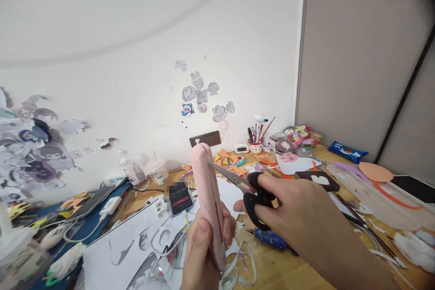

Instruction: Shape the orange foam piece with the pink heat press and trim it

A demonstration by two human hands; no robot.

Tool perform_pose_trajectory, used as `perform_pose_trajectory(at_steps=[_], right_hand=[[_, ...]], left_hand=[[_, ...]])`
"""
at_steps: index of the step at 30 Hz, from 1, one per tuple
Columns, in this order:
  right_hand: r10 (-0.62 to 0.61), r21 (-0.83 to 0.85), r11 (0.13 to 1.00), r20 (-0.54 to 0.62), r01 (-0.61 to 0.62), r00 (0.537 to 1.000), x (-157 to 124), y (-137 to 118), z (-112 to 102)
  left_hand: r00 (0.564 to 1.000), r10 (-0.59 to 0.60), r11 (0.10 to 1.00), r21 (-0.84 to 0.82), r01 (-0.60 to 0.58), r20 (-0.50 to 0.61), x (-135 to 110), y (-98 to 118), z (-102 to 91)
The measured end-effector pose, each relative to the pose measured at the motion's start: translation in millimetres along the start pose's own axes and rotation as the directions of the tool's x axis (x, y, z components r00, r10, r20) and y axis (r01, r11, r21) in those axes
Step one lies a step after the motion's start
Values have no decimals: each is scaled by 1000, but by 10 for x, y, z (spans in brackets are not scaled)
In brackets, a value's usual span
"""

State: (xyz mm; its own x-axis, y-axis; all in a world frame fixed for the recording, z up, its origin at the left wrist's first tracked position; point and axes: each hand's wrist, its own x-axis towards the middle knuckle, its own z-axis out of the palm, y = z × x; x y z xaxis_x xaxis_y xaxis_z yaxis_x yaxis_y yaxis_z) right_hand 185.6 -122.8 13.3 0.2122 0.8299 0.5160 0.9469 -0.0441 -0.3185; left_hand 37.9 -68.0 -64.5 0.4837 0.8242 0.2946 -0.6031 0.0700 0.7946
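Note:
Upright in my left hand (208, 241) is a long, pale pink, rounded object (203, 176), with a seam or slit running down its right side. I cannot tell exactly what it is. My fingers and thumb wrap round its lower half. Black-handled scissors (243, 182) are in my right hand (294, 208), with fingers through the loops. The blades point left and their tips meet the pink object's upper right edge, near the seam. Whether the tips are inside the seam cannot be made out.
A phone (181, 198) lies behind my left hand, beside paper sheets (115, 253) and white cables. A blue glue gun (270, 238) lies beneath my right hand. Further back are a pen cup (255, 146), a small clock (241, 148), a bottle (131, 167) and paper cutouts.

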Motion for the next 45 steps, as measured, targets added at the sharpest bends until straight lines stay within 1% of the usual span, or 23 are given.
perform_pose_trajectory(at_steps=[4,9,12,18,23,26,30,32,34,36,38,40,42,45], right_hand=[[-4,-11,1000,12,4,1000,-16,-9,9],[-46,-90,995,-33,42,998,-72,-45,94],[-65,-99,993,-44,61,997,-75,-64,127],[-56,-48,997,-19,55,998,-35,-94,125],[-48,21,998,-95,51,994,-21,-95,129],[0,62,998,-117,7,993,-8,-72,100],[86,161,984,-82,-72,993,14,-39,-1],[75,178,982,-93,-58,993,24,-20,-51],[41,128,991,-130,-24,991,37,8,-82],[-11,18,1000,-196,15,981,53,46,-87],[-88,-98,993,-270,64,959,73,89,-74],[-167,-190,976,-319,110,933,90,127,-51],[-207,-244,961,-344,126,916,103,151,-23],[-211,-261,958,-362,119,908,114,158,18]], left_hand=[[1000,7,1000,3,-6,-15,-5,-17,1],[999,43,999,1,-43,-23,-10,-51,1],[998,43,999,-13,-43,-39,-4,-58,11],[998,34,999,-20,-35,-53,11,-54,8],[997,47,998,40,-45,-58,-9,-84,30],[998,44,997,59,-42,-38,-24,-103,60],[1000,11,1000,10,-11,-2,-13,-110,49],[1000,-25,999,-38,26,12,-1,-111,28],[999,-47,996,-73,48,18,4,-109,13],[999,-47,995,-84,48,11,3,-103,14],[999,-42,995,-86,41,-1,-3,-90,31],[999,-37,996,-88,36,-10,-8,-77,51],[1000,-29,996,-87,29,-9,-10,-70,61],[1000,-19,997,-81,20,13,-8,-76,50]])
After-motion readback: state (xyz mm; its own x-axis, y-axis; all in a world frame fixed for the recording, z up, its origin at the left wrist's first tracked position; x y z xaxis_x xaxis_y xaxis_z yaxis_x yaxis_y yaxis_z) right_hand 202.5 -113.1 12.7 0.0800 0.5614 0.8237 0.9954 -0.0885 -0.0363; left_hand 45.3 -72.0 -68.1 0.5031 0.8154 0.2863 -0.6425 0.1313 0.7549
